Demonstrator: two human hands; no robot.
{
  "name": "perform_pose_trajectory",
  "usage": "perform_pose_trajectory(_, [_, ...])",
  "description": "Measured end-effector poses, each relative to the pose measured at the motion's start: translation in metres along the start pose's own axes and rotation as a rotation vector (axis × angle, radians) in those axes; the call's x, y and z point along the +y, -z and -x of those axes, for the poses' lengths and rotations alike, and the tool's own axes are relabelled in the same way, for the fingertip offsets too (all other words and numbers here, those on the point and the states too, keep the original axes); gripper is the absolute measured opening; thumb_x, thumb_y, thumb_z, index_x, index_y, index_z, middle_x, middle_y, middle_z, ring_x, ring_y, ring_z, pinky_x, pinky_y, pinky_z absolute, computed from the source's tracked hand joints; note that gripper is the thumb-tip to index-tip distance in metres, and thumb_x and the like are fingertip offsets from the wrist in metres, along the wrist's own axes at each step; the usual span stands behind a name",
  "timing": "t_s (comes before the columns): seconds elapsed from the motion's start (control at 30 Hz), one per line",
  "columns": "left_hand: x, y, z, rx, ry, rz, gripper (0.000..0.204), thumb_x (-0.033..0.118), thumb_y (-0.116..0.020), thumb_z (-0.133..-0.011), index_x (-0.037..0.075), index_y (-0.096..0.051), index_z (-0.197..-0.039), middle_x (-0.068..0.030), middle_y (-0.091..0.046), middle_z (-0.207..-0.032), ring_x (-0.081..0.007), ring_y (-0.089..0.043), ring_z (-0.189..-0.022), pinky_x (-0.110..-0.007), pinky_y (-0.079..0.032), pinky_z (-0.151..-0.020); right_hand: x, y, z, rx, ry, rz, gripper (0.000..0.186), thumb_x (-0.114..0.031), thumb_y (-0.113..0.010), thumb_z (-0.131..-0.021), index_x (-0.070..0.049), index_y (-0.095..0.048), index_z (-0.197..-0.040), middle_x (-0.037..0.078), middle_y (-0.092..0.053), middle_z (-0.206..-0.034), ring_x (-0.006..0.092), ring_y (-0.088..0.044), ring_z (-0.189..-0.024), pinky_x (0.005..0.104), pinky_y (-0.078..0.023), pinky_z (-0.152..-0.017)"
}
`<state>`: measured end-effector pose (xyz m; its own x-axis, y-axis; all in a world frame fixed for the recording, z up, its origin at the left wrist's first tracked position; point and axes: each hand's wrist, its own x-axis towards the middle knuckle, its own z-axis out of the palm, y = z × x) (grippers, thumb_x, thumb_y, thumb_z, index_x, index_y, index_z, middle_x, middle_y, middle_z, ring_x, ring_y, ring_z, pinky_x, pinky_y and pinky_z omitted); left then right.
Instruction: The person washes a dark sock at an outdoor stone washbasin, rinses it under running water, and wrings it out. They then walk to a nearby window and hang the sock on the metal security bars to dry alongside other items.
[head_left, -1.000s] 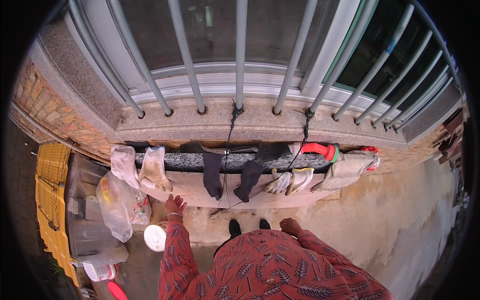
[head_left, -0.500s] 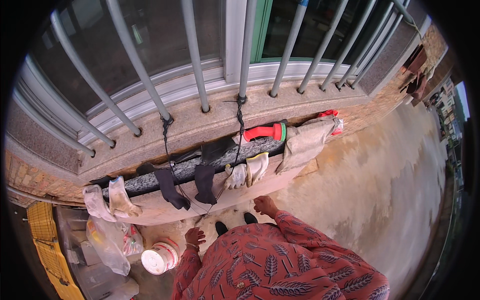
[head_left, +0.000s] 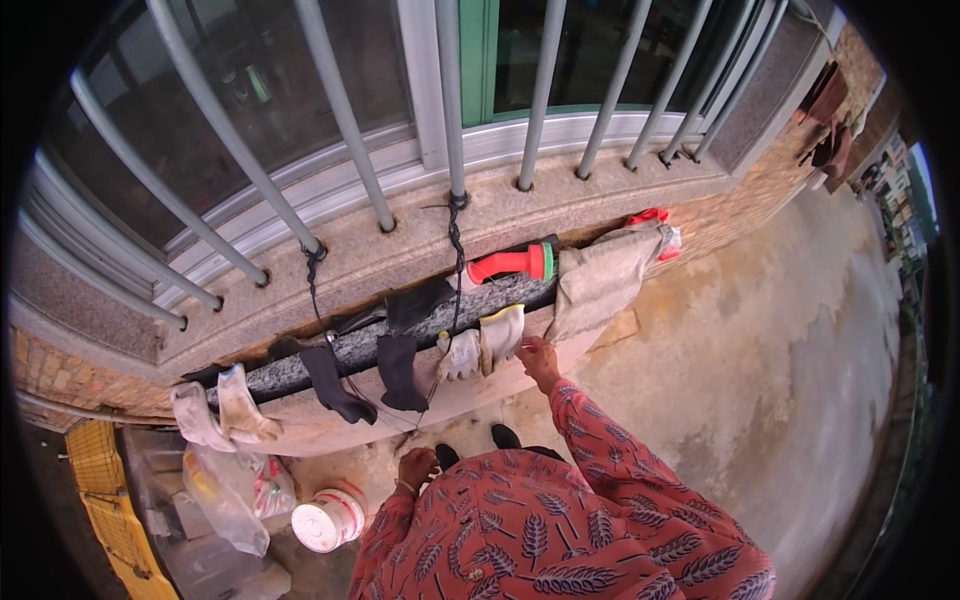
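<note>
My right hand (head_left: 541,364) is raised beside a pale work glove with a yellow cuff edge (head_left: 502,338). Its fingers are stretched toward the glove's edge; whether they touch it I cannot tell. Left of that glove hangs a second pale, dirty glove (head_left: 460,355). Low in front of my body, my left hand (head_left: 418,467) holds nothing I can see, its fingers loosely bent. The gloves drape over a speckled grey stone ledge (head_left: 360,347), along with dark sock-like cloths (head_left: 401,373) and a beige cloth (head_left: 598,288). A red tube-shaped thing with a green rim (head_left: 512,263) lies on top.
Metal window bars (head_left: 545,95) rise behind the ledge, with black cords (head_left: 456,235) tied to them. Two whitish glove-like pieces (head_left: 240,405) hang at the left end. A white bucket (head_left: 328,520), plastic bags (head_left: 225,490) and a yellow crate (head_left: 110,510) stand at lower left.
My right hand has moved up and forward to the yellow-edged glove, its fingers uncurling. My left hand has shifted slightly right. The whole view has shifted a little.
</note>
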<state>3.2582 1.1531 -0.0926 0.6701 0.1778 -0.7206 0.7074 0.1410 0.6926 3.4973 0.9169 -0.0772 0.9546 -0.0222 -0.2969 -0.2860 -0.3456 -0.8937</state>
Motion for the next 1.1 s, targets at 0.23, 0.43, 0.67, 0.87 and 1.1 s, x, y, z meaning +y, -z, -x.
perform_pose_trajectory(0.23, [0.024,-0.016,0.0,-0.05,-0.173,-0.102,0.019,0.018,-0.051,-0.08,0.004,-0.055,-0.091,-0.0055,-0.059,-0.071,-0.0111,-0.057,-0.057,-0.022,-0.045,-0.044,-0.026,0.025,0.004,-0.079,0.202,0.088,0.011,-0.012,-0.06,-0.068,-0.001,-0.058,-0.067,0.0,-0.053,-0.056,0.0087,-0.047,-0.053,0.0243,-0.04,-0.049])
perform_pose_trajectory(0.43, [0.114,-0.062,0.015,-0.157,-0.318,0.126,0.022,0.02,-0.051,-0.082,0.004,-0.054,-0.096,-0.0037,-0.059,-0.083,-0.0097,-0.057,-0.071,-0.022,-0.046,-0.056,-0.038,0.037,0.013,-0.074,0.604,0.27,0.009,-0.013,-0.057,-0.067,-0.005,-0.057,-0.068,0.009,-0.057,-0.074,0.0284,-0.053,-0.07,0.0342,-0.043,-0.063])
perform_pose_trajectory(0.67, [0.194,-0.122,0.022,-0.332,-0.316,0.394,0.036,0.02,-0.052,-0.083,0.008,-0.041,-0.115,-0.0029,-0.049,-0.107,-0.0124,-0.051,-0.09,-0.024,-0.043,-0.074,-0.106,0.028,0.082,-0.222,1.069,0.582,0.024,-0.01,-0.059,-0.065,-0.005,-0.056,-0.087,0.009,-0.048,-0.099,0.0277,-0.044,-0.095,0.0371,-0.042,-0.075])
perform_pose_trajectory(0.87, [0.174,-0.106,-0.018,-0.353,-0.242,0.663,0.031,0.018,-0.045,-0.085,0.007,-0.042,-0.113,-0.0067,-0.05,-0.108,-0.0178,-0.052,-0.094,-0.03,-0.045,-0.077,-0.099,0.031,0.122,-0.329,1.045,0.474,0.027,-0.006,-0.057,-0.065,-0.003,-0.054,-0.092,0.013,-0.045,-0.112,0.0292,-0.039,-0.108,0.0386,-0.037,-0.085])
perform_pose_trajectory(1.1, [0.189,-0.087,-0.02,-0.467,-0.1,0.742,0.038,0.033,-0.038,-0.087,0.008,-0.042,-0.115,-0.0069,-0.048,-0.115,-0.0236,-0.045,-0.106,-0.041,-0.035,-0.089,-0.066,0.05,0.125,-0.16,0.782,0.12,0.015,0.001,-0.052,-0.07,-0.003,-0.057,-0.084,0.012,-0.056,-0.087,0.0259,-0.053,-0.08,0.0312,-0.046,-0.067])
